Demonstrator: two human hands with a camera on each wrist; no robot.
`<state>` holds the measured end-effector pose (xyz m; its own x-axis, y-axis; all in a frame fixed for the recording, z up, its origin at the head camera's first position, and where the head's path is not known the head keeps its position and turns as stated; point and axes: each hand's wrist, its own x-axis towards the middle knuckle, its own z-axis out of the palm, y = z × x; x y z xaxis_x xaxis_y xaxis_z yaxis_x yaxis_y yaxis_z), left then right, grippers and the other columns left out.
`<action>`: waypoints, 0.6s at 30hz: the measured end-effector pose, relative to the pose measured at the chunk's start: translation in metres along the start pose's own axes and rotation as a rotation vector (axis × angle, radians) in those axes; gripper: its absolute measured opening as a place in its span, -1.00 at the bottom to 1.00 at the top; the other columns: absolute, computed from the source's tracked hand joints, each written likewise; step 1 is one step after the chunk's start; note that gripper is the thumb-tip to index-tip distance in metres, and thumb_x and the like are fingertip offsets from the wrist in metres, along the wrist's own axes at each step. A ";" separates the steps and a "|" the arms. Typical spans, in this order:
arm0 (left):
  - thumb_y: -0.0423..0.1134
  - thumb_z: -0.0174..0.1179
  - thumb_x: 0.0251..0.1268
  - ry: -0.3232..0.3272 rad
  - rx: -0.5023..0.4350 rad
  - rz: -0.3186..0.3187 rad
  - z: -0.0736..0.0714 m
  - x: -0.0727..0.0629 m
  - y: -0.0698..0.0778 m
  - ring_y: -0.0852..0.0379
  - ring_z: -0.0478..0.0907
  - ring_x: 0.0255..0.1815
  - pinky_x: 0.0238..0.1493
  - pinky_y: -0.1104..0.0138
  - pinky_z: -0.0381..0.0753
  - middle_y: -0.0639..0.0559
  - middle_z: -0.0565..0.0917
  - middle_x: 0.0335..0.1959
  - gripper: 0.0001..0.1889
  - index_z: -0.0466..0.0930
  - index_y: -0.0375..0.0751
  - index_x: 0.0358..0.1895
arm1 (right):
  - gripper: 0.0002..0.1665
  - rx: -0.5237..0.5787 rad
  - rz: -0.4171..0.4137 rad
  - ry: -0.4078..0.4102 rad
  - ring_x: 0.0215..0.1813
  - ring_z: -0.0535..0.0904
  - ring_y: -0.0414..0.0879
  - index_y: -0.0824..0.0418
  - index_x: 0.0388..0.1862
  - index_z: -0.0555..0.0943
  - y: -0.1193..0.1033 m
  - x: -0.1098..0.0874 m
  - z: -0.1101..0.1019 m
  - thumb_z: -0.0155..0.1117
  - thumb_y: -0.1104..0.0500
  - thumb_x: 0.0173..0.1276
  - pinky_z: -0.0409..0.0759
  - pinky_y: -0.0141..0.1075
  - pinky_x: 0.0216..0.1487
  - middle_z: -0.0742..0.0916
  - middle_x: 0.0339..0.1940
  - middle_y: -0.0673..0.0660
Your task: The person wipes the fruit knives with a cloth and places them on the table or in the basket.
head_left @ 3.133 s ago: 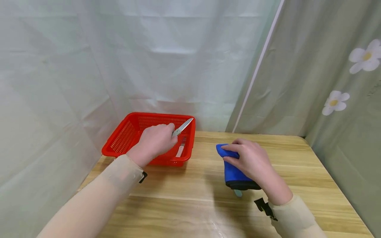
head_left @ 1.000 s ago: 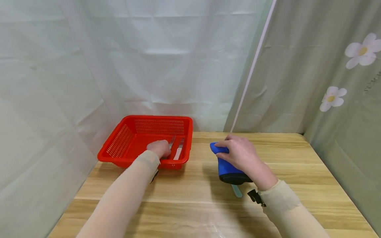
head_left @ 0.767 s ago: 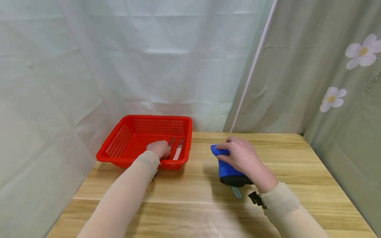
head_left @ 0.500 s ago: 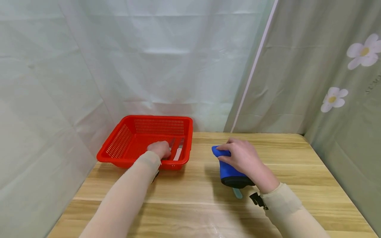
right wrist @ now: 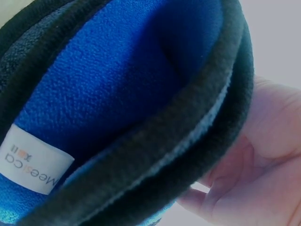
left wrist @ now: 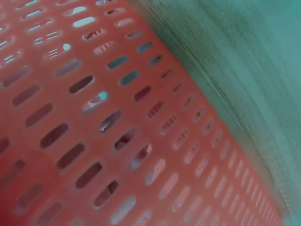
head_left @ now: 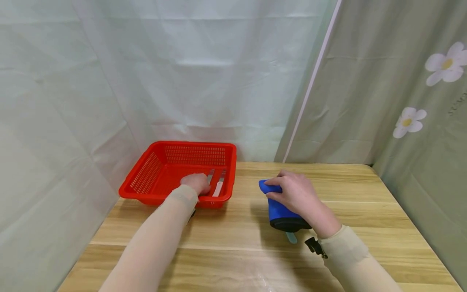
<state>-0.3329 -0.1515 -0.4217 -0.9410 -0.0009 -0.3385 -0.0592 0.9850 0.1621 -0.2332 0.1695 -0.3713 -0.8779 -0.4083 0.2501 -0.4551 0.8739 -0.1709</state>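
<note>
My left hand (head_left: 196,182) reaches over the front rim into the red plastic basket (head_left: 127,188). Its fingers are mostly hidden, curled at the near end of a knife whose metal blade (head_left: 210,176) points away. Right beside that blade lies a pale-pink-handled utensil (head_left: 218,189) with a grey metal head. My right hand (head_left: 297,192) pinches a folded blue towel (head_left: 279,209) with black edging, thumb and fingers at its upper left corner. Under the towel a pale teal handle (head_left: 291,237) sticks out. A white label (right wrist: 35,160) shows on the towel in the right wrist view.
The wooden table (head_left: 233,259) carries the basket at the back left. Pale curtains (head_left: 226,81) hang close behind and on both sides. Basket slots (left wrist: 127,77) fill most of the left wrist view, hiding the left hand there.
Around three seconds ago my left hand held the knife up above the basket, blade raised; it has since lowered it inside. The right hand and towel have shifted slightly left, staying nearly still lately.
</note>
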 end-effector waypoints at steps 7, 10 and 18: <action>-0.15 0.38 0.43 0.039 0.006 -0.001 -0.008 -0.003 0.001 -0.05 0.62 -0.20 0.00 0.05 0.60 -0.07 0.71 -0.33 -0.87 0.77 -0.13 -0.24 | -0.57 0.016 0.005 0.005 -0.11 0.72 0.04 -0.05 0.22 0.86 -0.002 -0.004 -0.001 0.67 -0.01 0.40 0.67 0.05 -0.03 0.76 -0.09 0.05; -0.10 0.43 0.45 0.057 0.006 0.006 -0.011 -0.004 0.002 -0.06 0.64 -0.22 -0.06 0.08 0.64 -0.08 0.72 -0.34 -0.81 0.74 -0.14 -0.15 | -0.57 0.023 0.005 0.010 -0.12 0.71 0.04 -0.04 0.22 0.86 -0.001 -0.007 -0.002 0.67 -0.01 0.40 0.67 0.05 -0.04 0.75 -0.10 0.05; 0.04 0.38 0.54 0.105 -0.006 0.043 -0.013 -0.014 0.001 -0.14 0.67 -0.11 0.08 0.00 0.72 -0.16 0.73 -0.09 -0.54 0.62 -0.20 0.26 | -0.56 0.027 0.002 0.023 -0.11 0.71 0.05 -0.03 0.23 0.86 0.002 -0.014 -0.001 0.68 0.00 0.39 0.68 0.02 -0.07 0.75 -0.11 0.04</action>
<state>-0.3243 -0.1531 -0.4047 -0.9723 0.0235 -0.2326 -0.0194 0.9834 0.1804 -0.2215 0.1770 -0.3743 -0.8751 -0.4005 0.2715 -0.4579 0.8669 -0.1969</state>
